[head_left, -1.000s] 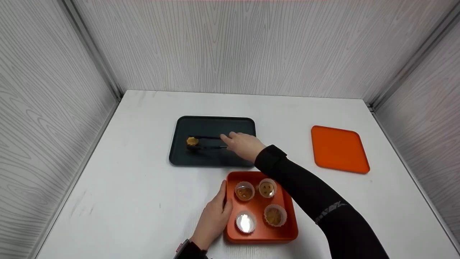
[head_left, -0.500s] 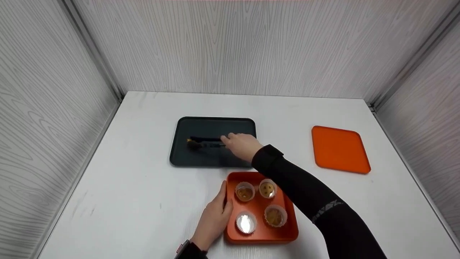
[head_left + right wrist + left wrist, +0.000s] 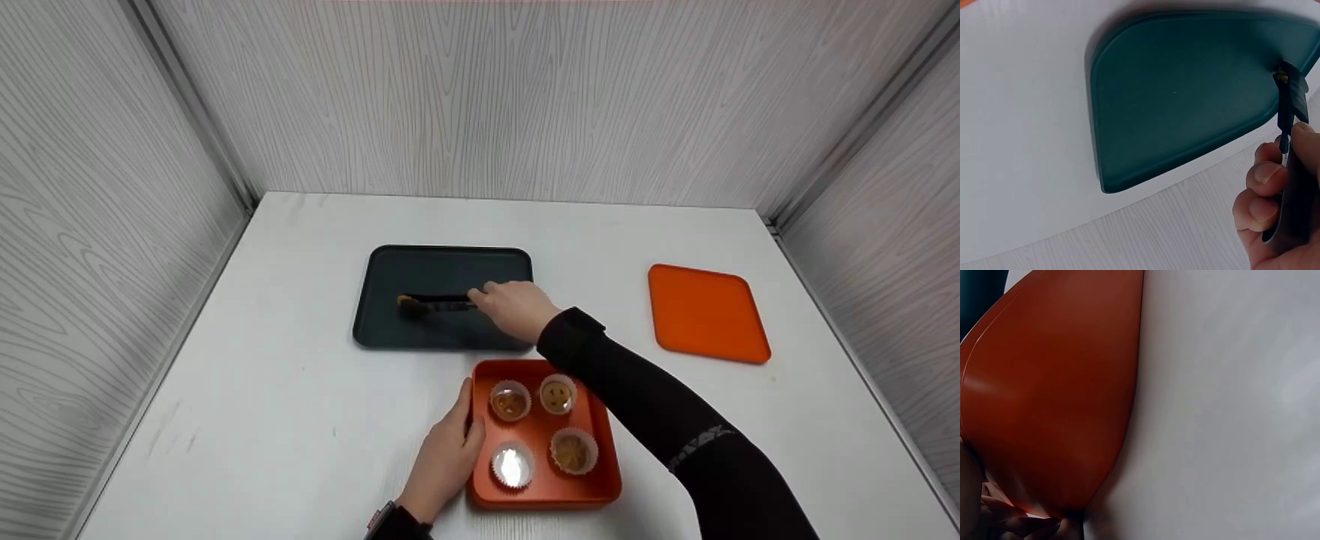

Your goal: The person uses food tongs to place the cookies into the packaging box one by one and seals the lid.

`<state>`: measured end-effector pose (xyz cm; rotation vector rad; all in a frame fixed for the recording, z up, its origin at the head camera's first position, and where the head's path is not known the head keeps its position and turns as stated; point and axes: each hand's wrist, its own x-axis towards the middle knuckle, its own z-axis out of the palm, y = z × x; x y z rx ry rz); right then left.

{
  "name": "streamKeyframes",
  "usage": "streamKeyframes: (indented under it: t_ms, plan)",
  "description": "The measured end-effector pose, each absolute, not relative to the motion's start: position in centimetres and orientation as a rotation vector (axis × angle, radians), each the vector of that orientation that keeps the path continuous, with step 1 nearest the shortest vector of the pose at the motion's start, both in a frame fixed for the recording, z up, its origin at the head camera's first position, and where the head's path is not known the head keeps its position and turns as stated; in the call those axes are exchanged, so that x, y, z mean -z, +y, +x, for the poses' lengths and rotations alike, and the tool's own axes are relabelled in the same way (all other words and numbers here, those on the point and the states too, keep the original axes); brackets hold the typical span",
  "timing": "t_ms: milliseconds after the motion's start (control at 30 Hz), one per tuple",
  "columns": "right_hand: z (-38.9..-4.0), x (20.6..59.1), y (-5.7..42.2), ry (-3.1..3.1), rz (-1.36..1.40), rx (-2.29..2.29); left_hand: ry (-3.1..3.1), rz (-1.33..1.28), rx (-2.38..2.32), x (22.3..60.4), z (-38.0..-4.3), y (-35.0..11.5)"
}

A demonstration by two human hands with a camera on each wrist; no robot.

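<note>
My right hand (image 3: 514, 306) grips black tongs (image 3: 444, 306) over the dark green tray (image 3: 450, 259). Between the tong tips is a small golden-brown piece (image 3: 403, 299), mostly hidden by them; it looks like a cookie. In the right wrist view, my fingers and thumb squeeze the tongs' handle (image 3: 1296, 208) near the tray's edge. My left hand (image 3: 448, 457) holds the left side of an orange box (image 3: 540, 499), thumb at its rim. Inside the box stand several white paper cups: three hold brown, cookie-like pieces, while the front-left cup (image 3: 513, 465) shows only bright glare.
A flat orange lid-like tray (image 3: 709, 311) lies on the white table (image 3: 262, 390) at the right. Grey wood-grain panels (image 3: 480, 97) enclose the back and both sides. My right forearm (image 3: 645, 390) passes over the box's back-right corner.
The tong arms have come together on the golden piece, which now shows only as a sliver. Right hand and tongs have shifted slightly right. Left hand and box stay put.
</note>
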<state>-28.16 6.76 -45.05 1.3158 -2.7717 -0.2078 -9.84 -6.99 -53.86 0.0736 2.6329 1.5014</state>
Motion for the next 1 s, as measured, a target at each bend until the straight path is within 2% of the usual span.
streamKeyframes:
  t_ms: [1000]
  plan:
    - [-27.2, 45.5, 18.1, -2.643, 1.222, -0.212, 2.645, 0.058, -1.505, 53.7, -9.7, -6.9]
